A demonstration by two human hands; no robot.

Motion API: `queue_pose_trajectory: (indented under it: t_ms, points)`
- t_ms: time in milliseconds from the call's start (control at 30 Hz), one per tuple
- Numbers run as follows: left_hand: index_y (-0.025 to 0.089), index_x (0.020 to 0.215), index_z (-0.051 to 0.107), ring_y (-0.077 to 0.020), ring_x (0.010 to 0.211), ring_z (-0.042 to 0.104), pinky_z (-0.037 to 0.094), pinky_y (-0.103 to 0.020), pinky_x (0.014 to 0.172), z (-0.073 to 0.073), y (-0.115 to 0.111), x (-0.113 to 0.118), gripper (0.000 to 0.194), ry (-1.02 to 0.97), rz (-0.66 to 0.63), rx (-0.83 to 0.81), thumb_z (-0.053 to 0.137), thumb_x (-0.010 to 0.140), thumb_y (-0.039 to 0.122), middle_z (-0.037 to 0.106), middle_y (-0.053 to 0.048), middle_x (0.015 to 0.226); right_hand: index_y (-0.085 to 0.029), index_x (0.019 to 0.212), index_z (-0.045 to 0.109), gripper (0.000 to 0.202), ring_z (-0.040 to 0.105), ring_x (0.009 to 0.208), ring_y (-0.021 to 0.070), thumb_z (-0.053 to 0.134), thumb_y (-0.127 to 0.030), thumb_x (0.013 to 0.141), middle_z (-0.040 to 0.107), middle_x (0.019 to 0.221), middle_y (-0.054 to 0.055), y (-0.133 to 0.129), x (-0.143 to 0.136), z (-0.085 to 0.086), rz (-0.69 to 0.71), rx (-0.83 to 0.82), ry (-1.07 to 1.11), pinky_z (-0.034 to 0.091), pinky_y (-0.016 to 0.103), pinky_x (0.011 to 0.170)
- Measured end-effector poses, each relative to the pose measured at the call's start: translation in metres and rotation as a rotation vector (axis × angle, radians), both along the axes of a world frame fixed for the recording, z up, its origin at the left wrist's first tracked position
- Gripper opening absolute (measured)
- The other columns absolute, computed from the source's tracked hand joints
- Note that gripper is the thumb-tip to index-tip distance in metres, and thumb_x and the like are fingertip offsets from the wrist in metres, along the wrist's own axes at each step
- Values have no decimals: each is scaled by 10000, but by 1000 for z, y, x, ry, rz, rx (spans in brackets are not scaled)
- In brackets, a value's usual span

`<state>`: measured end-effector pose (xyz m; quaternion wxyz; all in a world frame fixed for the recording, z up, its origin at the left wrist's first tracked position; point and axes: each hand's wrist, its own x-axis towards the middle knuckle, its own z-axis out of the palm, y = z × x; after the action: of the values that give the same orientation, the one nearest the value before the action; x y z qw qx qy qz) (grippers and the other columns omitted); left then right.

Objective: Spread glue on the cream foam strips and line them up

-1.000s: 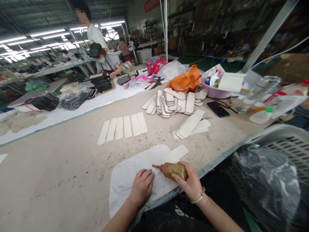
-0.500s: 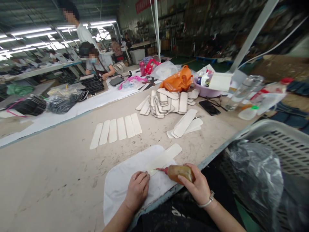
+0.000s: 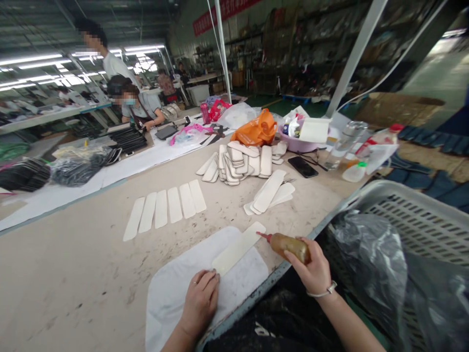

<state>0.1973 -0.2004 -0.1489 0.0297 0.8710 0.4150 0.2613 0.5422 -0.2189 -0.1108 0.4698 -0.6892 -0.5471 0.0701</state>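
My right hand (image 3: 311, 266) is wrapped round a squeeze bottle (image 3: 289, 247) of amber glue, tilted so its thin red nozzle lies just over the far end of a cream strip (image 3: 238, 249). This strip has rounded ends and lies slantwise on a white sheet (image 3: 176, 288). At its near end my left hand (image 3: 202, 298) presses with bent fingers held together, pinning it down; the fingertips are partly hidden. Beyond the sheet, several similar strips (image 3: 168, 205) lie side by side in a row. A few more loose strips (image 3: 270, 191) overlap to the right, with scissors partly under them.
Behind stands a heap of dark-edged white pieces (image 3: 238, 161), with an orange bag (image 3: 256, 128), a purple basin (image 3: 300, 143) and a phone (image 3: 302, 166) nearby. A grey plastic crate (image 3: 432, 220) adjoins the table's right edge. A co-worker (image 3: 141, 110) sits across the table.
My right hand has moved the bottle right and away, its nozzle passing from the strip's near end to its far end. My left hand stays at the near end. The camera view has shifted.
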Motion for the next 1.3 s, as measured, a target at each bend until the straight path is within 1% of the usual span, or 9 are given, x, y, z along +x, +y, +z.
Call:
queue_pose_trajectory:
  t_ms: [200,300,400,533,667,800,1000,1100,1300]
  points:
    - [187,1056,648,-210,989,574,513,-413,900,2,0,1,264,24,-8,-6,483,869,101,659,-78,1054,-227,1131,485,431,589,908,247,660,-397,776,584,1003,77,-10,-53,1,311,-45,120,524,383,770]
    - [185,1062,647,-213,981,580,516,-412,891,3,0,1,271,36,-18,8,479,868,99,663,-80,1048,-230,1134,488,417,592,891,238,651,-375,778,587,989,70,-9,-64,0,374,-59,106,531,370,758]
    - [187,1043,654,-212,975,588,516,-411,893,3,0,1,266,34,-14,22,479,865,99,667,-79,1042,-224,1126,493,411,589,894,247,645,-392,784,590,982,78,-5,-50,-1,285,-66,66,530,389,765]
    - [185,1029,658,-211,975,588,519,-402,890,3,1,1,247,20,-7,28,493,861,111,669,-79,1037,-225,1096,511,417,579,932,264,654,-442,770,589,1013,89,1,-11,-4,78,-26,12,517,427,815]
    - [184,1029,656,-216,972,586,523,-402,879,2,2,1,245,26,-11,40,490,862,114,670,-77,1028,-231,1105,522,464,591,911,255,664,-487,745,601,1028,72,4,15,-9,-48,-9,72,515,425,816]
    - [180,1031,651,-223,974,583,529,-407,872,1,3,0,246,56,-19,58,484,863,116,668,-78,1032,-223,1095,537,477,593,914,251,675,-498,729,609,1024,65,14,19,-12,-89,3,146,503,431,829]
    - [180,1038,644,-215,956,587,542,-395,853,3,3,2,248,52,-19,90,470,871,121,666,-78,1017,-215,1050,544,452,590,887,247,667,-510,731,606,987,69,30,15,-15,-65,-3,145,508,440,810]
    - [178,1038,645,-215,961,583,542,-394,851,2,3,1,242,46,-17,93,483,867,120,666,-80,1019,-215,1059,540,470,593,884,251,670,-517,723,608,990,71,25,19,-16,-75,-17,149,509,443,808]
    - [184,1030,651,-213,970,582,525,-404,877,0,0,2,235,22,5,41,502,863,113,663,-80,1033,-215,1052,565,486,601,902,254,683,-530,702,624,1000,62,4,28,-15,-116,-71,192,490,433,847]
